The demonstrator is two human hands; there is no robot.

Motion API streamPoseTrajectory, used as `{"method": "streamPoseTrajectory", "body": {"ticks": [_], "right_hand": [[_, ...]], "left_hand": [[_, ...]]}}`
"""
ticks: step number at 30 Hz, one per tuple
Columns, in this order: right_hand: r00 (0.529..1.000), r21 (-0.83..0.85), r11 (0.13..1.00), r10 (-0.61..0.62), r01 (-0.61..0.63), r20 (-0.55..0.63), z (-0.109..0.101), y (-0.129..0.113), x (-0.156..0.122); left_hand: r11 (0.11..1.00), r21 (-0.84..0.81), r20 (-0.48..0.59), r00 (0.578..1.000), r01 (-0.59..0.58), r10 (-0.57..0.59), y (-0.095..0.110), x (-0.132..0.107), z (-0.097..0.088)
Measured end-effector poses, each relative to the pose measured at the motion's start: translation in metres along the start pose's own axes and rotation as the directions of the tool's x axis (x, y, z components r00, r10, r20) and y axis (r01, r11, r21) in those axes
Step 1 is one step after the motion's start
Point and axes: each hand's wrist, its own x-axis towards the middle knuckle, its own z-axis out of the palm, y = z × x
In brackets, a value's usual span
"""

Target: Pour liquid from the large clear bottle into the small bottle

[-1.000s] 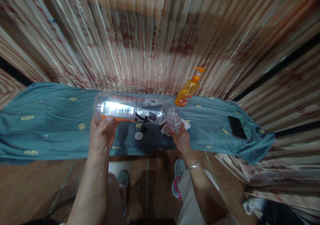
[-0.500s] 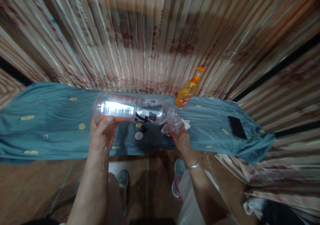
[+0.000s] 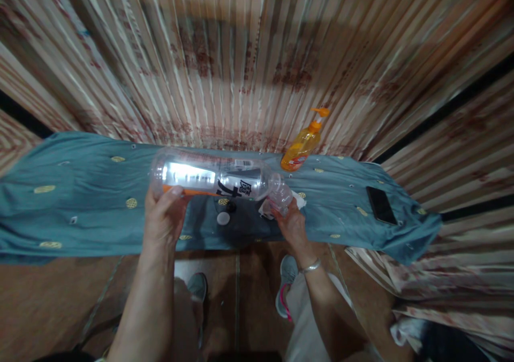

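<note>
A large clear plastic bottle [image 3: 209, 175] with a silver and orange label is held sideways over the cloth, its neck to the right. My left hand [image 3: 166, 206] grips the bottle's base end from below. At the neck end, my right hand [image 3: 289, 221] is closed around a small clear plastic container [image 3: 280, 193] that meets the bottle's mouth; whether it is a cup or a small bottle I cannot tell. A crumpled white tissue [image 3: 299, 200] shows around my right fingers. Below the large bottle lie a round white cap [image 3: 223, 218] and a small dark object [image 3: 230, 206].
A yellow pump bottle [image 3: 300, 149] with an orange top stands at the back of the bench with a teal cloth [image 3: 96, 190]. A black phone [image 3: 381, 205] lies at the right. Striped curtains [image 3: 241, 73] hang behind; black rails [image 3: 445, 110] run along the sides.
</note>
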Motion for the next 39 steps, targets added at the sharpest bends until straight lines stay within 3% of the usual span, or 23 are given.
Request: {"method": "streamPoseTrajectory", "body": {"ticks": [13, 39], "right_hand": [[0.999, 0.013, 1.000, 0.013, -0.012, -0.040, 0.0035, 0.0002, -0.0007], [0.999, -0.015, 0.999, 0.049, -0.049, -0.006, 0.0013, -0.0028, -0.0002]], "left_hand": [[0.999, -0.033, -0.007, 1.000, 0.006, -0.006, 0.0004, 0.0004, 0.0020], [1.000, 0.015, 0.001, 1.000, 0.014, -0.014, 0.0018, -0.0010, 0.0012]]}}
